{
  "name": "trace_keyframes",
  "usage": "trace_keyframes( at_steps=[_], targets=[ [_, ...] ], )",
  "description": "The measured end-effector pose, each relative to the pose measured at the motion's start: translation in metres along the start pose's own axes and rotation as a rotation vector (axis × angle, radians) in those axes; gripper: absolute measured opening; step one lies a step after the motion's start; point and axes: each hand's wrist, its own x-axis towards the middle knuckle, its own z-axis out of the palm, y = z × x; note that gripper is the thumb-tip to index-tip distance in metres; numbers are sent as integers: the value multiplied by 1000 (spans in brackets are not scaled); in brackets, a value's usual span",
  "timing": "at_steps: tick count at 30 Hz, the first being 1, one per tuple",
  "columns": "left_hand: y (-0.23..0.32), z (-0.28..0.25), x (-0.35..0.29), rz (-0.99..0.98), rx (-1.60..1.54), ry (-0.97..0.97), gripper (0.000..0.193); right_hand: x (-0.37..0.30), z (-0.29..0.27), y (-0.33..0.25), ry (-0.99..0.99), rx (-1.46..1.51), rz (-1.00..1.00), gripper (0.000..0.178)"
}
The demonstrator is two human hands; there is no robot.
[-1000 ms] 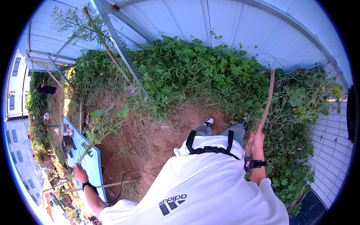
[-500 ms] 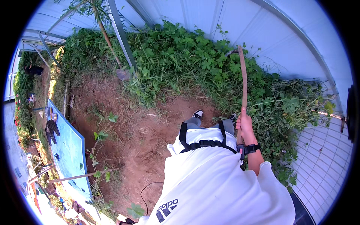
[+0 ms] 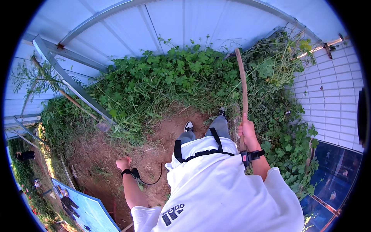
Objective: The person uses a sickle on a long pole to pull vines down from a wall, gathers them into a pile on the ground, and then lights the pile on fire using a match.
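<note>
My right hand (image 3: 247,130) is wrapped round the lower part of a long-handled wooden tool (image 3: 243,81). Its slightly curved shaft points away from me, over the green plants (image 3: 181,73). A dark, thin piece shows at the far tip among leaves, too small to make out fully. Out to the left, above bare reddish soil (image 3: 150,162), my left hand (image 3: 123,163) is closed with nothing seen in it. Each wrist wears a black strap with a small device; a cable runs from the left one.
A pale metal wall (image 3: 170,27) backs the plants. At left a metal post (image 3: 73,83) and a thin trunk (image 3: 65,92) lean. A blue panel (image 3: 87,210) lies lower left; white tiles (image 3: 332,92) and dark blue panels (image 3: 336,181) stand right. Another person (image 3: 25,155) is far left.
The view has turned left, and the wall and plants sit differently in it. My left hand and forearm have come into sight. The right hand keeps its hold on the wooden handle.
</note>
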Motion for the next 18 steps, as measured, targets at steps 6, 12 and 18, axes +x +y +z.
trace_keyframes(
  at_steps=[6, 12, 18],
  targets=[
    [261, 343, -129, 481, 93, -748, 34, -52, -58, 42, 205, 190, -15, 49],
    [382, 418, -419, -341, -750, -1840, 76, -103, -93, 99, 452, 367, 49, 49],
    [419, 369, -561, -547, -764, -2210, 91, -115, -104, 127, 582, 707, 71, 50]
  ],
)
